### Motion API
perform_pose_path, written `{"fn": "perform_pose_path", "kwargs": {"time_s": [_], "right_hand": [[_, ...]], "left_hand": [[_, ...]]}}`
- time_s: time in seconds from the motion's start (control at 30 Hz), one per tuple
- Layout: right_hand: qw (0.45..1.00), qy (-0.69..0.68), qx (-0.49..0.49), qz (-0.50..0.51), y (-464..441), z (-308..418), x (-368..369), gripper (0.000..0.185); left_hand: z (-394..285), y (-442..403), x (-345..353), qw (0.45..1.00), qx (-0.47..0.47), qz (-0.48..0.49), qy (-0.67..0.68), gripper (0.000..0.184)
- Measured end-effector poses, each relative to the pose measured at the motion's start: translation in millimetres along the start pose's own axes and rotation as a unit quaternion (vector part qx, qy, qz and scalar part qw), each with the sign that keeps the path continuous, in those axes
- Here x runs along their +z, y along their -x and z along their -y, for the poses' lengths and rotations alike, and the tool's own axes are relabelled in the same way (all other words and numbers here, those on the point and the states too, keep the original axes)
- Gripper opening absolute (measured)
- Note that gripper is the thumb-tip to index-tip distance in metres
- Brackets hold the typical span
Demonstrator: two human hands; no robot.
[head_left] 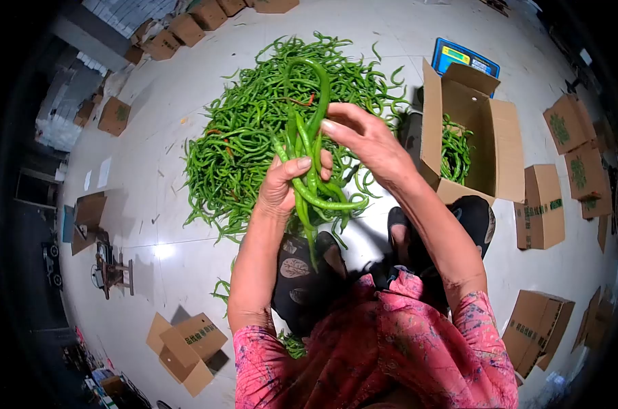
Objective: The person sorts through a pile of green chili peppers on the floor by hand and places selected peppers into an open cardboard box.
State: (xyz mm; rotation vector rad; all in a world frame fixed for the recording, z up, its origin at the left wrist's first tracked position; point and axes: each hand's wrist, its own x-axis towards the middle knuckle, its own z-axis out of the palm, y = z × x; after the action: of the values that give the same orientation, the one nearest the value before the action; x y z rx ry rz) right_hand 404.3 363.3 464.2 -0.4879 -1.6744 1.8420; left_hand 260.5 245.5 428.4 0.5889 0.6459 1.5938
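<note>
My left hand point(288, 178) is closed around a bunch of long green chili peppers point(310, 178), their ends sticking out above and below the fist. One long chili pepper point(320, 78) rises from the bunch and hooks over at the top. At its right side, the thumb and fingertips of my right hand point(373, 140) pinch this hooked pepper; the far side of the grip is partly hidden. Beneath both hands a large heap of green chili peppers point(237, 146) lies on the floor, with a few red ones mixed in.
An open cardboard box point(506, 146) to the right holds green peppers point(454, 153). Behind it is a blue scale point(483, 60) with a lit display. More cartons stand at right point(540, 208) and lower left point(186, 347). A small stool point(114, 269) stands at left on the pale floor.
</note>
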Motion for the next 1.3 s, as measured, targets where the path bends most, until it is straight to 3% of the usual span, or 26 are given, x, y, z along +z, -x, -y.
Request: {"fn": "perform_pose_path", "kwargs": {"time_s": [0.1,0.13,0.23,0.37,0.43,0.47,0.57,0.63,0.7,0.77,0.8,0.9,0.93,0.97,1.03,1.13,1.3], "right_hand": [[0.999,-0.03,0.03,-0.019,-11,-2,-2,0.03],[0.997,-0.057,-0.006,-0.047,-15,-5,-4,0.024],[0.97,-0.173,-0.054,-0.161,-27,3,-23,0.023],[0.949,-0.209,-0.1,-0.214,-36,14,-76,0.02],[0.956,-0.088,-0.136,-0.244,-29,10,-93,0.019],[0.955,-0.04,-0.133,-0.261,-22,9,-96,0.033],[0.987,0.031,-0.001,-0.155,3,-3,-83,0.04],[0.993,0.049,0.094,-0.047,15,-25,-61,0.059],[0.985,0.032,0.159,0.058,29,-62,-37,0.079],[0.982,0.127,0.113,0.081,35,-75,-19,0.091],[0.986,0.044,0.129,0.094,38,-75,-19,0.094],[0.991,-0.017,0.127,0.027,42,-78,-22,0.081],[0.991,-0.114,0.066,0.006,42,-84,-20,0.067],[0.987,-0.131,0.094,0.014,44,-82,-28,0.06],[0.963,-0.228,0.141,0.015,45,-88,-37,0.059],[0.958,-0.264,0.115,-0.016,48,-96,-31,0.058],[0.978,-0.18,0.099,-0.028,52,-97,-21,0.062]], "left_hand": [[5,-3,10,0.998,-0.045,0.031,-0.014,0.06],[6,-5,11,0.998,-0.049,0.033,-0.024,0.062],[9,-11,13,0.996,-0.058,0.04,-0.052,0.068],[9,-12,13,0.995,-0.074,0.023,-0.064,0.075],[9,-15,9,0.997,-0.068,0.021,-0.034,0.07],[10,-18,7,0.998,-0.053,0.001,-0.038,0.07],[17,-27,2,0.997,-0.015,-0.056,-0.05,0.058],[27,-34,-1,0.993,-0.017,-0.102,-0.061,0.051],[37,-40,4,0.987,-0.028,-0.146,-0.067,0.032],[47,-42,3,0.976,-0.036,-0.191,-0.093,0.024],[49,-42,-1,0.974,-0.039,-0.203,-0.087,0.025],[43,-44,9,0.987,-0.018,-0.16,0.022,0.029],[38,-44,4,0.991,-0.06,-0.116,0.034,0.033],[36,-42,3,0.994,-0.06,-0.094,0.009,0.036],[34,-37,7,0.996,-0.061,-0.049,-0.042,0.042],[42,-39,5,0.996,-0.046,-0.069,-0.042,0.046],[49,-45,5,0.994,-0.017,-0.108,0.004,0.049]]}}
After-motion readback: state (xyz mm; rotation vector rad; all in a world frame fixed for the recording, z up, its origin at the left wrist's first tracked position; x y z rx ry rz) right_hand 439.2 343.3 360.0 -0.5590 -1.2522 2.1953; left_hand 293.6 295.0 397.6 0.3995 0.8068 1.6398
